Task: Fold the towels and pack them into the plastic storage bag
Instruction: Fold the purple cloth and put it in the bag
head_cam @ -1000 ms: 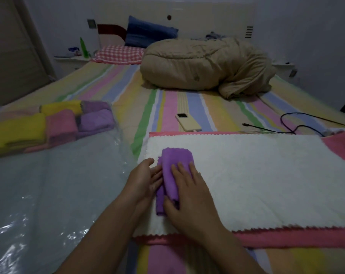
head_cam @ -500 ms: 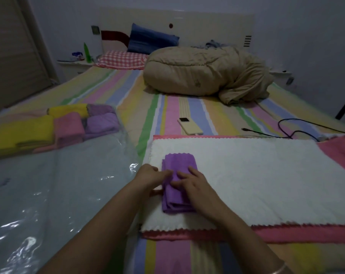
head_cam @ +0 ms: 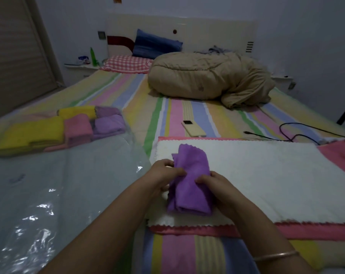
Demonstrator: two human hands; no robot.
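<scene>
A head-camera view looked down at a bed covered by a striped sheet [head_cam: 175, 115]. 1 second earlier, the folded purple towel [head_cam: 191, 182] had lain flat on a larger white towel [head_cam: 266, 175], with the right hand spread across its top and the left hand against its side. Half a second later both sets of fingers had curled in at its middle.

In the present view the towel was bunched and partly lifted. Its far end stood up off the white towel with a zigzag edge showing, while its near end appeared to rest on the white towel. The left hand [head_cam: 165, 175] pinched the towel's left edge at about mid-length, fingers curled. The right hand [head_cam: 217, 186] gripped the right edge just opposite, thumb and fingers closed on the cloth. The towel sat directly between the 2 hands, touching both.

This change suggested the folding of this towel was finished and the pick-up had begun. The squeeze had loosened the tidy shape, so the fold might need smoothing once packed.

The clear plastic storage bag [head_cam: 59, 184] lay flat to the left, just beside the white towel. Inside its far end sat folded towels [head_cam: 74, 125] in yellow, pink and purple, packed side by side. The purple towel probably belonged next to them.

Farther up the bed lay a phone [head_cam: 193, 129], a black cable [head_cam: 298, 133] and a beige duvet [head_cam: 207, 76].
</scene>
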